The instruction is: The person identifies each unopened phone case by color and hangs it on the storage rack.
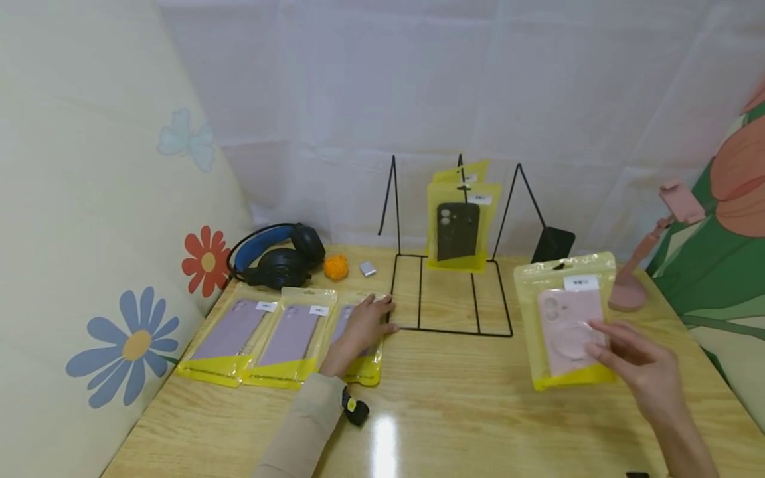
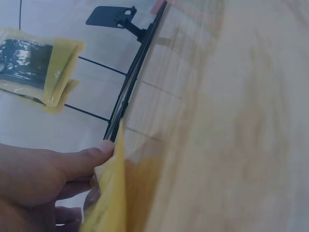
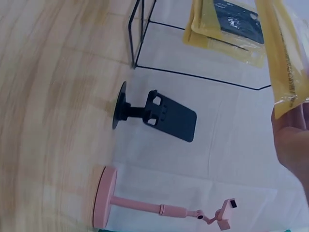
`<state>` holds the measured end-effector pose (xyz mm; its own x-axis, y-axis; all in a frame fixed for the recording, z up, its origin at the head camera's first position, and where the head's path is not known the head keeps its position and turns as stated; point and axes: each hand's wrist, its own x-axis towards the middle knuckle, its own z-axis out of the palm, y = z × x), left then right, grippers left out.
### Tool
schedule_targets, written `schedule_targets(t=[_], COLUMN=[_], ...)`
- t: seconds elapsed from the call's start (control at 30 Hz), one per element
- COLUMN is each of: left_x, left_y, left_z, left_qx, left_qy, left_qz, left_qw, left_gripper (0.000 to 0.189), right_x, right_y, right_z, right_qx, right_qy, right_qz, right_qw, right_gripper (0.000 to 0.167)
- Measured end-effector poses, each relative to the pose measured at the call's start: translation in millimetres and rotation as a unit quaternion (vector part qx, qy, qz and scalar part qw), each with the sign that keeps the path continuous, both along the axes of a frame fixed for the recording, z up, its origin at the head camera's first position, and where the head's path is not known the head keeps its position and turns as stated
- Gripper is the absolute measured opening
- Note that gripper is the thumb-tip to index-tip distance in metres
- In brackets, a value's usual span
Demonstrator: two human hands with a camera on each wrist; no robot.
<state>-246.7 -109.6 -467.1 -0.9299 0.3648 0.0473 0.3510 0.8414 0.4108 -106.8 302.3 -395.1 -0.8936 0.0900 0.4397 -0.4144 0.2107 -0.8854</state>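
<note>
My right hand (image 1: 648,365) pinches the right edge of a clear-and-yellow packet with a pink phone case (image 1: 570,325), held up above the table. In the right wrist view only part of that packet (image 3: 285,58) shows. My left hand (image 1: 362,325) lies over a packet with a lilac phone case (image 1: 372,372), its thumb and fingertips at the left front corner of a black wire display rack (image 1: 451,332). The left wrist view has the thumb against the wire; other fingers are partly hidden. Packets with a black phone case (image 1: 458,232) in front hang from the rack's middle hook.
Two more lilac-case packets (image 1: 230,332) lie at the left. Behind them are black headphones (image 1: 281,262), an orange ball (image 1: 336,267) and a small silvery block (image 1: 367,268). A black phone stand (image 1: 552,244) and a pink stand (image 1: 629,292) are at the right.
</note>
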Motion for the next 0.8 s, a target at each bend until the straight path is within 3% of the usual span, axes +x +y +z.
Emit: schedule_targets(t=[0.33,0.5,0.8], left_x=[0.1,0.1,1.0], left_y=[0.2,0.0,-1.3], left_z=[-0.8,-0.5,0.7], left_qx=[0.002,0.002,-0.001], left_qy=[0.000,0.001,0.007], left_qz=[-0.002,0.000,-0.001], left_qw=[1.0000,1.0000,1.0000], left_gripper=[0.052,0.053,0.051], right_x=[-5.7,-13.6,-36.4], right_y=[-15,-17,-19], right_z=[8.6,7.5,-1.6], right_qx=[-0.023,0.001,0.035], right_qy=[-0.036,-0.043,-0.042], right_qz=[-0.027,-0.053,-0.043], right_qw=[0.9987,0.9977,0.9976], right_gripper=[0.038,0.040,0.038])
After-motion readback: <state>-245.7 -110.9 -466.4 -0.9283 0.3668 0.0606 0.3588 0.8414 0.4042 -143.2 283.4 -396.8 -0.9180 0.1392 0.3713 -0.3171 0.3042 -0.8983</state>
